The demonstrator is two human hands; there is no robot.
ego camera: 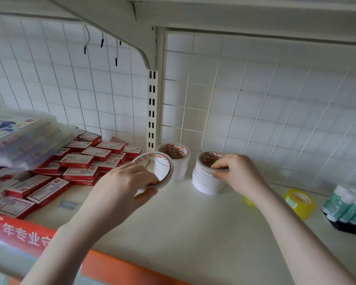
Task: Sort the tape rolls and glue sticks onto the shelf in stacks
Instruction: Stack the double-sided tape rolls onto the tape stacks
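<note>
On the shelf (183,219), left of the two stacks, my left hand (123,182) pinches a loose tape roll (162,161) tilted by its rim; it looks light, stiff and smooth, best held there. My right hand (234,171) curls its fingers (219,166) on the right stack (206,179), clamping the top roll.

Red shelf-edge strip (19,231) reads "年专业".
</note>
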